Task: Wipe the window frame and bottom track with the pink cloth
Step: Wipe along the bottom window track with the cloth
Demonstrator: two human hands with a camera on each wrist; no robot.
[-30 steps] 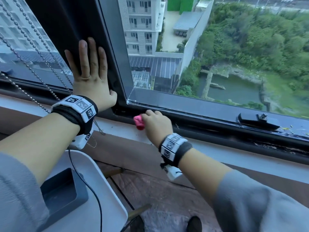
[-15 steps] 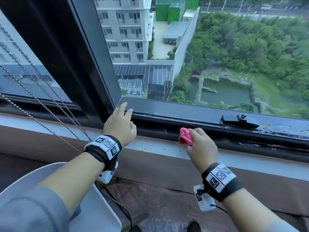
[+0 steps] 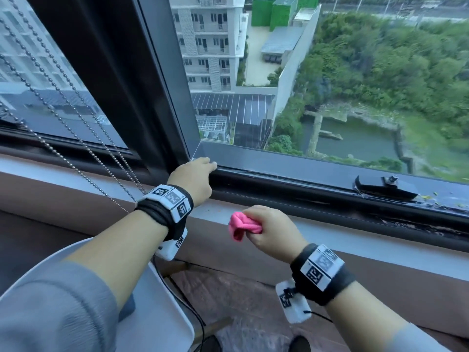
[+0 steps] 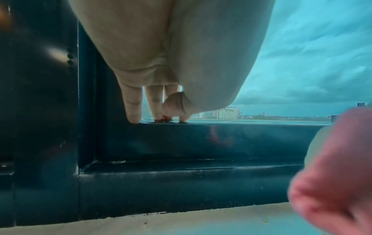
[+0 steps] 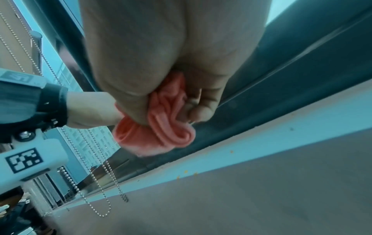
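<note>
My right hand (image 3: 266, 232) grips the bunched pink cloth (image 3: 241, 226) over the pale sill, a little in front of the dark bottom track (image 3: 291, 196). In the right wrist view the cloth (image 5: 167, 127) is squeezed between thumb and curled fingers. My left hand (image 3: 198, 174) reaches to the lower left corner of the open window, its fingertips (image 4: 133, 117) resting straight on the top edge of the black bottom frame rail (image 4: 201, 139). The dark upright frame post (image 3: 127, 85) rises just left of that hand.
Beaded blind chains (image 3: 76, 128) hang slantwise at the left, close to my left forearm. A black window stay (image 3: 383, 188) sits on the track at the right. A white chair (image 3: 167, 313) with a cable stands below. The window opens high above buildings and trees.
My left hand came down off the upright frame post to the bottom rail corner. My right hand pulled the cloth back from the track toward me, over the sill.
</note>
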